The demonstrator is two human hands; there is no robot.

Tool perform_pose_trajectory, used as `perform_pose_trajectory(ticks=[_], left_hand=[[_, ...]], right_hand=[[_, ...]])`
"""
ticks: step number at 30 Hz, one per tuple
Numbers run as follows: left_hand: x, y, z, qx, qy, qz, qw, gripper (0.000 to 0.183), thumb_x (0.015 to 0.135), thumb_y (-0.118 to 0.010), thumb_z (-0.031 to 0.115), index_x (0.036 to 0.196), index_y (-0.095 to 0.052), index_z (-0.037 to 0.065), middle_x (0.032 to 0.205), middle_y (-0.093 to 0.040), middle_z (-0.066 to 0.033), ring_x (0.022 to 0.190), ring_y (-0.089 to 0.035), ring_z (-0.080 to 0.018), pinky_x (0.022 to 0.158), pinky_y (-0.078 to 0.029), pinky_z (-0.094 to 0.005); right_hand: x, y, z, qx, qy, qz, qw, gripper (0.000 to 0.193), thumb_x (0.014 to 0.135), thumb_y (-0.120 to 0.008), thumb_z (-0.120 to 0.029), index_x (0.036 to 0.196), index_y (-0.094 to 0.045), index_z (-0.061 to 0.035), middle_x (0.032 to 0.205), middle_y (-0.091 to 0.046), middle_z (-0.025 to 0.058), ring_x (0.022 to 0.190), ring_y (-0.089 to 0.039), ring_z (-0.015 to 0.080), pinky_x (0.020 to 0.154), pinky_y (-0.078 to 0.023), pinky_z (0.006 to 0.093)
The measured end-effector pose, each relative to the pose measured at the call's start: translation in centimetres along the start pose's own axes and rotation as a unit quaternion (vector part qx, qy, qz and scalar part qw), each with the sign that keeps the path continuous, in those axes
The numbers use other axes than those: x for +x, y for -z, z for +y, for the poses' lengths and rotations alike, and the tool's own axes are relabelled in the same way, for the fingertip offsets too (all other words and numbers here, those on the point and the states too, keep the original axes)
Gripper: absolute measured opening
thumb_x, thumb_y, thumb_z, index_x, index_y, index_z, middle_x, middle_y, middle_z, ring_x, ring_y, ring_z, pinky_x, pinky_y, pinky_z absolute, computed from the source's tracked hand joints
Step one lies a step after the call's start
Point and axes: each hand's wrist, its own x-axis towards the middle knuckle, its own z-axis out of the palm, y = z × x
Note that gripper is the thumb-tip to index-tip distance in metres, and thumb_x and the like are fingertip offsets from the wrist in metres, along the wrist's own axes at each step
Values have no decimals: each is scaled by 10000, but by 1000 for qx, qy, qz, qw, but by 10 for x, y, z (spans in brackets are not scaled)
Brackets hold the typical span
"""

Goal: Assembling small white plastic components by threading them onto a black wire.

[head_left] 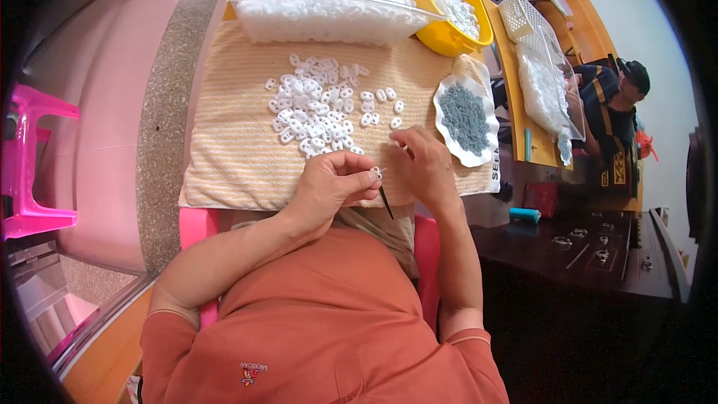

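Between the thumb and index finger of my left hand (333,182), closed in a pinch, is a small white two-holed plastic piece (377,173). A thin black stick (386,203) slants down just below those fingertips; what holds its upper end is hidden. Just to the right, my right hand (425,158) hovers over the striped towel with its fingers bent together. Anything in its fingertips is too small to make out. Beyond my hands lies a heap of white two-holed pieces (310,105), with several single ones (381,96) set apart at its right.
A white wavy-edged plate (488,151) of small grey bits sits at the right. Behind the heap stand a clear bin (314,19) and a yellow basin (441,43), both holding white pieces. Another person (609,101) sits farther right; a pink stool (37,157) is at left.
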Motion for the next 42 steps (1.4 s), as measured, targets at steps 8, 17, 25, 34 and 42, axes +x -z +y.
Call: perform_pose_trajectory(ticks=[8, 17, 25, 34, 42], left_hand=[[-1, -2, 1, 2, 2, 1, 1000, 138, 865, -674, 52, 990, -625, 19, 878, -669, -63, 769, -662, -129, 712, -578, -261], [-2, -2, 3, -1, 6, 7, 1000, 120, 873, -661, 38, 981, -621, 4, 864, -666, -65, 760, -660, -126, 692, -563, -236], [-1, -1, 2, 2, 0, -7, 1000, 140, 868, -667, 45, 997, -620, 16, 880, -670, -66, 779, -666, -131, 707, -578, -254], [0, 0, 0, 0, -5, -14, 1000, 139, 868, -657, 27, 1000, -618, 4, 899, -657, -64, 779, -663, -134, 717, -580, -258], [0, 0, 0, 1, -2, -18, 1000, 151, 874, -654, 31, 1010, -613, -22, 907, -653, -80, 795, -653, -131, 718, -574, -255]], right_hand=[[-6, 9, -9, -42, 22, -47, 998, 137, 804, -666, -59, 940, -671, -43, 826, -632, 121, 770, -630, 305, 673, -502, 382], [-8, 17, -15, 50, -60, -87, 993, 228, 812, -667, -27, 1037, -632, -11, 841, -635, 106, 752, -632, 233, 683, -491, 331], [-24, 13, -3, 479, -229, -118, 839, 238, 862, -672, -11, 1090, -624, 39, 857, -627, 13, 757, -588, 60, 664, -484, 198], [-27, 11, -9, 543, -234, -108, 799, 283, 859, -668, -11, 1133, -616, 41, 871, -671, 62, 740, -634, 103, 661, -520, 228], [-28, 11, -10, 557, -229, -109, 791, 303, 864, -668, -24, 1152, -609, 44, 898, -684, 82, 759, -644, 121, 683, -528, 242]])
